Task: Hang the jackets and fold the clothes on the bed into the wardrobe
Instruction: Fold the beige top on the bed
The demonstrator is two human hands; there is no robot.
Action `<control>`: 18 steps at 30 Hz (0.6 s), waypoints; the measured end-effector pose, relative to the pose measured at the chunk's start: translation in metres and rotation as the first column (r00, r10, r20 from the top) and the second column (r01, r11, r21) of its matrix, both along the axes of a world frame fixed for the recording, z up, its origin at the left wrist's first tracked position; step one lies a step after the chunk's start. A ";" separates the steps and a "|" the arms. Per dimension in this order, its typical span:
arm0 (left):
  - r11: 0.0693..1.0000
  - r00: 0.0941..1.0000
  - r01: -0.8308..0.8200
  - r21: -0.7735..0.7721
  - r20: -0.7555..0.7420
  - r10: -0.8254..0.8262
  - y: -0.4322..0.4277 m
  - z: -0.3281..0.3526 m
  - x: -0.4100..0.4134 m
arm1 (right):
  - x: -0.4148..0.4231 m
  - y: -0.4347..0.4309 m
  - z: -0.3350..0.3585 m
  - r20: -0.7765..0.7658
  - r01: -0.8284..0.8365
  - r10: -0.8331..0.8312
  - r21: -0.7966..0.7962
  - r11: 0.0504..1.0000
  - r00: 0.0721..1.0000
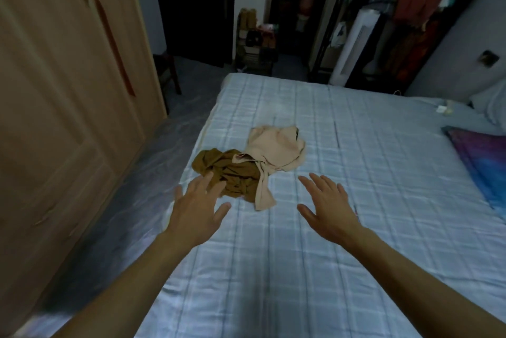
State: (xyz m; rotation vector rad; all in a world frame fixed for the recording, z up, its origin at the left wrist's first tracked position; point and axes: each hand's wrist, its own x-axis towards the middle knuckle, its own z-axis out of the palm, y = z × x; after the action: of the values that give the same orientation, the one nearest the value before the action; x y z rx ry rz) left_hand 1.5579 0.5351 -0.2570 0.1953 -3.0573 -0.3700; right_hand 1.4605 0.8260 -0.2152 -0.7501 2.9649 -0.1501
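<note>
Head view: the wardrobe (68,118) stands shut at left. My left hand (197,209) hovers empty, fingers spread, over the near edge of the brown garment (227,173), which lies crumpled partly under the beige garment (273,151) mid-bed (356,255). My right hand (328,206), also splayed and empty, is over bare sheet. I'd lift the beige piece first, by two corners, so it spreads flat.

No legible writing, labels, brands or numbers anywhere (small white object (440,109) on the bedsheet near the right edge of the frame too blurred to read).
</note>
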 end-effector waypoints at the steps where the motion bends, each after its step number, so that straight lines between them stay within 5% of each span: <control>1: 1.000 1.000 0.004 0.017 -0.006 -0.004 -0.007 -0.004 -0.010 | -0.007 -0.004 -0.001 0.004 0.010 -0.010 0.015 1.000 1.000; 18: 0.992 0.988 0.097 0.084 0.111 -0.107 -0.025 -0.086 -0.188 | -0.174 -0.035 -0.096 0.195 0.057 -0.053 -0.016 0.998 0.979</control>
State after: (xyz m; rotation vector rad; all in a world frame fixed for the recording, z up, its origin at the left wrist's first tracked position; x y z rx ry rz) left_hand 1.3702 0.5104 -0.3425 0.0655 -3.1776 -0.5022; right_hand 1.2870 0.7914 -0.3107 -0.6174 2.8033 -0.2444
